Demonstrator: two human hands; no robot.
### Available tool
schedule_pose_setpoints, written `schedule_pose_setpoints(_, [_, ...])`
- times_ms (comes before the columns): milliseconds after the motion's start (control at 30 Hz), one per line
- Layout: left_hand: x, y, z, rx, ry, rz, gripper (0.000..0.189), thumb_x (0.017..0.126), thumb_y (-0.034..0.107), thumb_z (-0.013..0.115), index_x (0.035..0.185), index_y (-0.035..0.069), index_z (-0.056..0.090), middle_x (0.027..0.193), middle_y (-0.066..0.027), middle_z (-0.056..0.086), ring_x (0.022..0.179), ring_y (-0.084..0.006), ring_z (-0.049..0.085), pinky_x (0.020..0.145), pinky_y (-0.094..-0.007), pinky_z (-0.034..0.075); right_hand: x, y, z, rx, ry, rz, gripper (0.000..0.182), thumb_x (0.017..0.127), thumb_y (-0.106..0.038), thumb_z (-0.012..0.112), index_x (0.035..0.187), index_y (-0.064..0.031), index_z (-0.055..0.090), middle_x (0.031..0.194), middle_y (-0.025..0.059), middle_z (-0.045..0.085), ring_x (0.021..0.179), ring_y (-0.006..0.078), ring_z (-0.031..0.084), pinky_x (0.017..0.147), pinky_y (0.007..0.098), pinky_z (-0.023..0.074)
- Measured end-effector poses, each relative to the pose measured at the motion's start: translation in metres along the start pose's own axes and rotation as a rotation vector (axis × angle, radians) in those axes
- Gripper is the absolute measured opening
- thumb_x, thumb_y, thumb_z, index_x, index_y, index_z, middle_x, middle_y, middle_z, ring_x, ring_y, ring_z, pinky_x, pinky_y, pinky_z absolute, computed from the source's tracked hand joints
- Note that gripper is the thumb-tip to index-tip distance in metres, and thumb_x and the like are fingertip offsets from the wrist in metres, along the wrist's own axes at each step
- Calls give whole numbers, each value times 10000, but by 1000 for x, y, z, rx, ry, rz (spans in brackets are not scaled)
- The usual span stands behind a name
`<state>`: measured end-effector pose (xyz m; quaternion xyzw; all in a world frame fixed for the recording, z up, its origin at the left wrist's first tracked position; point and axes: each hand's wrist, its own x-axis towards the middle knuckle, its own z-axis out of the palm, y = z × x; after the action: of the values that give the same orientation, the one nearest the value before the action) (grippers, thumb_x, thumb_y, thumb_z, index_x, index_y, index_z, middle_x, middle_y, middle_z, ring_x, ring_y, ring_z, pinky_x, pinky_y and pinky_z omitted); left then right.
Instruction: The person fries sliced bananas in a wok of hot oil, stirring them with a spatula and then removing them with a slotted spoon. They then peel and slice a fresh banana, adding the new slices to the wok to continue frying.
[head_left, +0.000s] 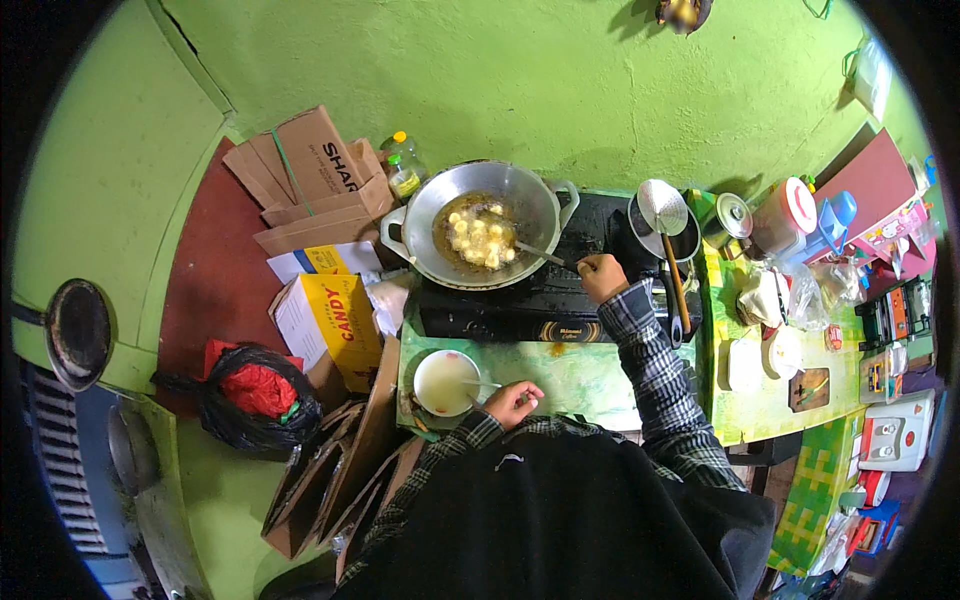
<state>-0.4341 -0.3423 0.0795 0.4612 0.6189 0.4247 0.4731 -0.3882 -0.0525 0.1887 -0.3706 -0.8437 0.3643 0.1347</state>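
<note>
My right hand (602, 278) grips the dark handle of a metal spatula (541, 253), whose far end lies in the oil of a large metal wok (529, 195). Several pale yellow pieces of food (480, 238) float together in the oil. The wok stands on the left side of a black gas stove (487, 309). My left hand (514, 403) is held low near the counter's front edge, fingers partly curled, with nothing seen in it. Just left of it is a white bowl (445, 381) of pale liquid, with a spoon (481, 383) resting inside.
On the stove's right side are a dark pan (681, 247) and a perforated skimmer (663, 206) with a wooden handle. Oil bottles (405, 177) and cardboard boxes (307, 169) stand left of the wok. A lidded pot (731, 217) and small containers (745, 364) sit on the right table.
</note>
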Motion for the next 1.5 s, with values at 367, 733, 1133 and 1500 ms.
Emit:
schedule_pose_setpoints(367, [1, 2, 0, -12, 43, -11, 217, 880, 154, 570, 1060, 34, 581, 986, -55, 619, 857, -134, 569, 751, -282, 464, -31, -32, -2, 81, 23, -152, 247, 837, -158, 544, 953, 29, 656, 807, 272, 628, 786, 395, 640, 713, 417, 497])
schedule_pose_setpoints(733, [2, 0, 4, 43, 111, 25, 221, 823, 147, 584, 1021, 50, 609, 911, -73, 647, 762, -174, 605, 673, -288, 483, -93, -74, -34, -161, 143, -421, 234, 842, -114, 563, 1060, -44, 613, 837, 201, 657, 686, 373, 638, 590, 446, 515])
schedule_pose_setpoints(1133, [1, 7, -1, 32, 51, -33, 248, 874, 190, 585, 1066, 34, 595, 1016, -74, 638, 845, -173, 597, 736, -296, 479, -83, -59, 3, -523, 35, -394, 433, 805, -108, 535, 1235, -79, 501, 810, 134, 589, 625, 327, 623, 538, 423, 506])
schedule_pose_setpoints(1500, [1, 2, -1, -8, 43, -36, 247, 886, 216, 588, 1054, 34, 580, 992, -58, 630, 883, -147, 570, 759, -295, 454, -30, -60, 52, -546, 105, -419, 492, 793, -47, 508, 1283, -73, 473, 882, 176, 558, 679, 337, 618, 573, 419, 512])
